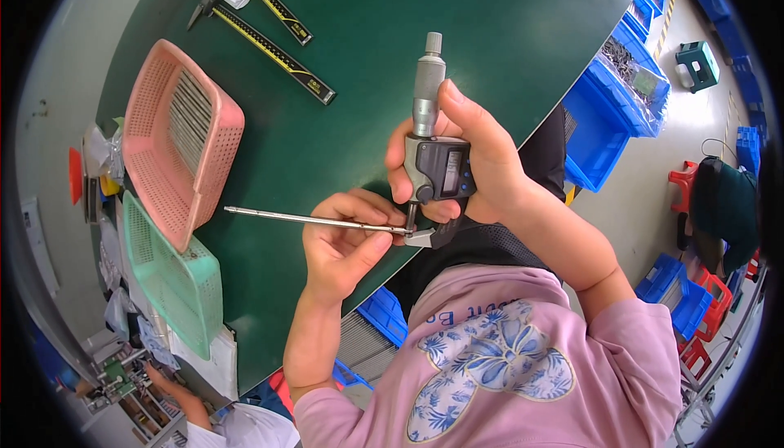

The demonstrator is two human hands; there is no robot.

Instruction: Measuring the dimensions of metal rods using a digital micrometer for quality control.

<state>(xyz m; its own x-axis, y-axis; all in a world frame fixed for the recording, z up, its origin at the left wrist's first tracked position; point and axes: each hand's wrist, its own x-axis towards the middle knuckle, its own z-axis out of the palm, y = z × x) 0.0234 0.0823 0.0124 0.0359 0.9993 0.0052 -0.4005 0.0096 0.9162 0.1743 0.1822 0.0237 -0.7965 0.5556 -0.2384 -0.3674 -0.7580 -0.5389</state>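
My right hand [478, 150] is wrapped round a digital micrometer [437, 172], its thumb up by the silver thimble and the small display facing up. A thin metal rod [286, 217] lies in my left hand [343, 240], pinched between thumb and fingers. The rod's right end sits at the micrometer's jaws, by the spindle and anvil; whether both faces touch it is too small to tell. Its other end points left over the green table [327, 146].
At the left stand a pink basket [220, 133] with several thin rods and a green basket [175, 285]. Two digital calipers [273, 49] lie at the back left. Blue bins [600, 142] are at the right, beyond the table edge. Another person's arm [184, 399] shows at lower left.
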